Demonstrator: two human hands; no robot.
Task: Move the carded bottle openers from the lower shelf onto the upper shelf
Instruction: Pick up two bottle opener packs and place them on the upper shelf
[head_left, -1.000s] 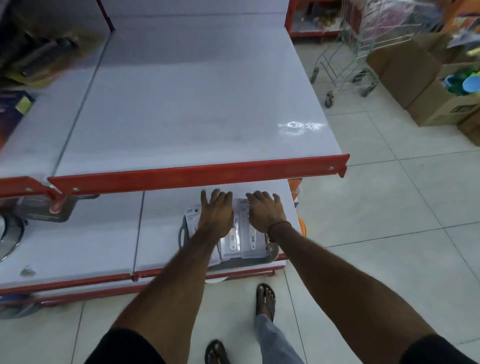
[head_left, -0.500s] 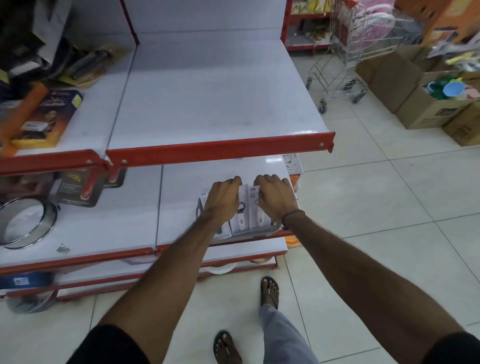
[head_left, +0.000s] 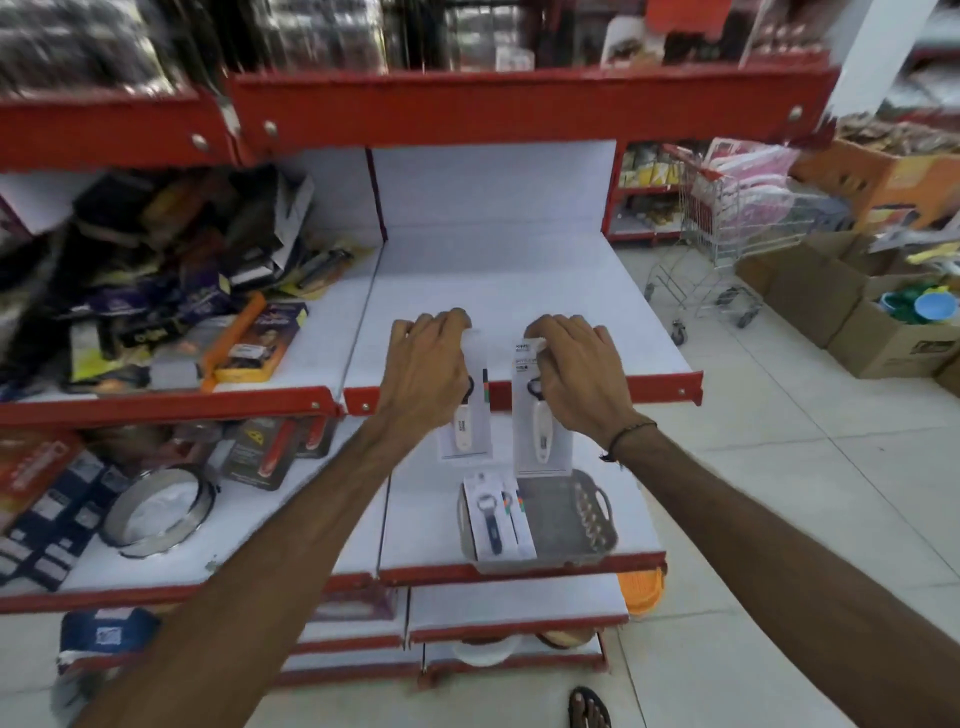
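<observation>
While a white-handled carded bottle opener (head_left: 465, 423) is gripped at its top by the fingers of the left hand (head_left: 423, 371), a second card (head_left: 540, 415) is gripped likewise by the right hand (head_left: 579, 376). Both cards are held hanging across the red front edge of the upper shelf (head_left: 670, 387). On the lower shelf (head_left: 415, 525), a grey tray (head_left: 566, 525) is seen with more carded openers (head_left: 496, 517) lying at its left end.

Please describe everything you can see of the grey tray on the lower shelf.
The grey tray looks like plastic, shallow and rectangular, with a cut-out handle and slotted wall at its right end. It sits flat at the front edge of the lower shelf, slightly overhanging the red lip. A few carded bottle openers lie in its left part; the rest is bare. Neither hand touches it.
</observation>
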